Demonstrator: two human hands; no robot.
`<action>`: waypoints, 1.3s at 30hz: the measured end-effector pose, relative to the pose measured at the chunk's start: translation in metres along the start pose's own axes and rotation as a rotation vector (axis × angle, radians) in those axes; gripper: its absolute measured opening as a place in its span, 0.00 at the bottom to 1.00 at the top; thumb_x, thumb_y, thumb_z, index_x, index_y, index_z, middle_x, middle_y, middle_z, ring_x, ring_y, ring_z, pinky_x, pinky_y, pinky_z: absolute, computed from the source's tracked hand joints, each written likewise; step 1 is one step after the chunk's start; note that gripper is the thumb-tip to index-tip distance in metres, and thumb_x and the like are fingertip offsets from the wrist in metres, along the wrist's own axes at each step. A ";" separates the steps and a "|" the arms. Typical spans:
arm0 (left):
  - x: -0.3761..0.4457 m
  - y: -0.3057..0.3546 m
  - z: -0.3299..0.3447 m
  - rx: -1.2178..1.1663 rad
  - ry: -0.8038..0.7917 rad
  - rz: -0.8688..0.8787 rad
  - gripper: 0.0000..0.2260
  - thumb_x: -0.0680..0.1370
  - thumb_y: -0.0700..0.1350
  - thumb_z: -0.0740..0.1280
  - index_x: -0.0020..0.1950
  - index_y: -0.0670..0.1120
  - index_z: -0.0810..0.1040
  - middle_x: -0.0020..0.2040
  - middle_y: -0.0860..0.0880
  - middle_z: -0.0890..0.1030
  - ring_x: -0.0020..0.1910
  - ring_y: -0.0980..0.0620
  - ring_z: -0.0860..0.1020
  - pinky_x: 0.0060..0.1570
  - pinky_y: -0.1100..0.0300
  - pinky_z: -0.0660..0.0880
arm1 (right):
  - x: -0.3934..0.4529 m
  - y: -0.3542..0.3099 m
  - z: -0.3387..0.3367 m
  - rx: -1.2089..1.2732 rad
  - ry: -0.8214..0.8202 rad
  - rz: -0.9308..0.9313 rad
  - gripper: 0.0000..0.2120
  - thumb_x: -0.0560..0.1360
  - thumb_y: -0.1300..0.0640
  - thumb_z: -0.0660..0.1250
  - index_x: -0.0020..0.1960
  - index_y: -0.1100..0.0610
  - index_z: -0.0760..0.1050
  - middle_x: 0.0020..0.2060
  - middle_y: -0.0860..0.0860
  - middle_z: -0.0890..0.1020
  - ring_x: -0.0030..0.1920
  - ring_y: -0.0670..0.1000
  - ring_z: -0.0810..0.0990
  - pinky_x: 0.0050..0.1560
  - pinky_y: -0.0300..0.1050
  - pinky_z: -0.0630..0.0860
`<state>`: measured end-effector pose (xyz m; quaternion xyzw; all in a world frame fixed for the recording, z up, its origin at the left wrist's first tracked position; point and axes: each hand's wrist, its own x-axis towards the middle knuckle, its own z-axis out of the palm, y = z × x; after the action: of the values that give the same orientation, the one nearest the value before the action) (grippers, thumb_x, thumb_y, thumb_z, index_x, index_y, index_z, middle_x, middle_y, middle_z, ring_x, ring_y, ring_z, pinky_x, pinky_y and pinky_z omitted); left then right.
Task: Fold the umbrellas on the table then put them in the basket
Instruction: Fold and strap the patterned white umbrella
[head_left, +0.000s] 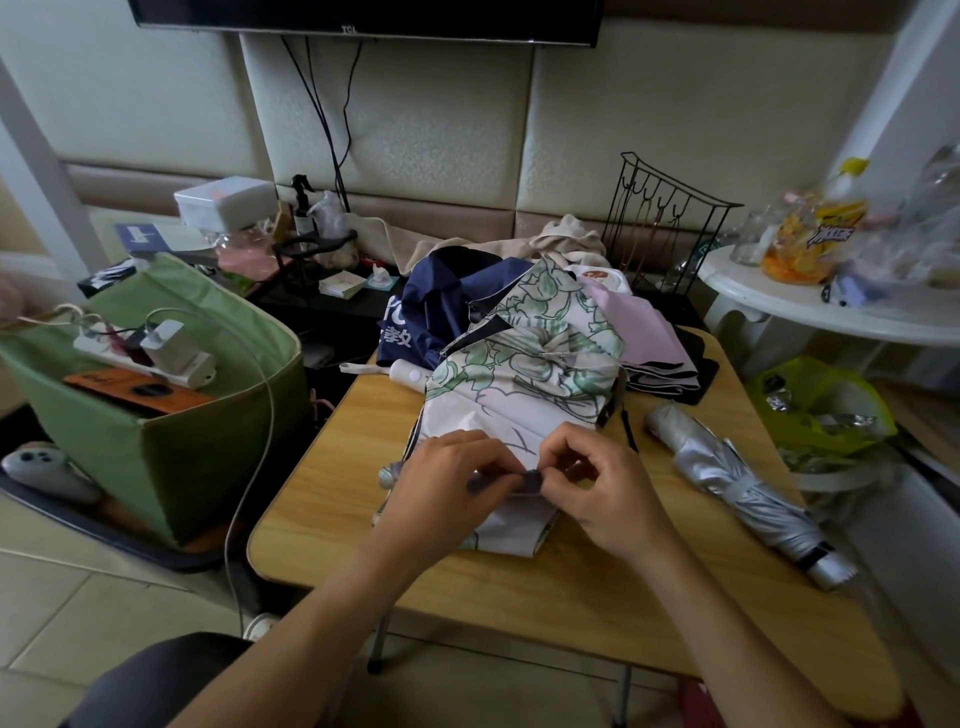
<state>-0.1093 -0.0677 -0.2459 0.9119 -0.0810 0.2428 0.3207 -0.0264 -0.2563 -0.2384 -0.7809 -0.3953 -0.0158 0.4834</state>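
Note:
A white umbrella with a green floral print lies loosely gathered across the middle of the wooden table. At its near end my left hand and my right hand pinch its small grey strap between them. A navy umbrella and a pink one lie unfolded behind it. To the right, a silver umbrella lies rolled and strapped. The green fabric basket stands on the floor at the left.
The basket holds a power strip, a white charger and an orange box. A cable hangs from it past the table's left edge. A black wire rack stands behind the umbrellas. A white round table with bottles is at the right.

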 end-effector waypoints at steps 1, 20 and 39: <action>0.000 0.000 0.000 -0.009 0.004 -0.012 0.03 0.76 0.47 0.74 0.49 0.52 0.86 0.42 0.57 0.82 0.43 0.58 0.79 0.41 0.55 0.78 | 0.000 0.001 0.001 0.048 0.001 0.019 0.03 0.72 0.60 0.69 0.41 0.53 0.77 0.37 0.46 0.79 0.38 0.47 0.78 0.39 0.41 0.74; 0.003 -0.002 -0.004 -0.013 0.026 -0.006 0.06 0.76 0.48 0.71 0.52 0.53 0.83 0.47 0.59 0.82 0.47 0.60 0.80 0.44 0.63 0.77 | -0.001 -0.003 0.004 0.287 0.035 0.024 0.06 0.77 0.67 0.73 0.46 0.57 0.81 0.44 0.52 0.83 0.47 0.53 0.82 0.50 0.52 0.81; 0.002 -0.009 -0.008 0.184 -0.053 0.030 0.07 0.76 0.46 0.72 0.53 0.55 0.84 0.47 0.57 0.84 0.44 0.56 0.81 0.41 0.54 0.79 | 0.000 0.005 0.005 0.407 -0.069 0.070 0.05 0.75 0.60 0.76 0.43 0.58 0.81 0.41 0.55 0.82 0.44 0.60 0.81 0.47 0.52 0.78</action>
<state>-0.1083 -0.0556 -0.2445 0.9423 -0.0804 0.2298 0.2297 -0.0250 -0.2535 -0.2441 -0.6803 -0.3795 0.1079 0.6176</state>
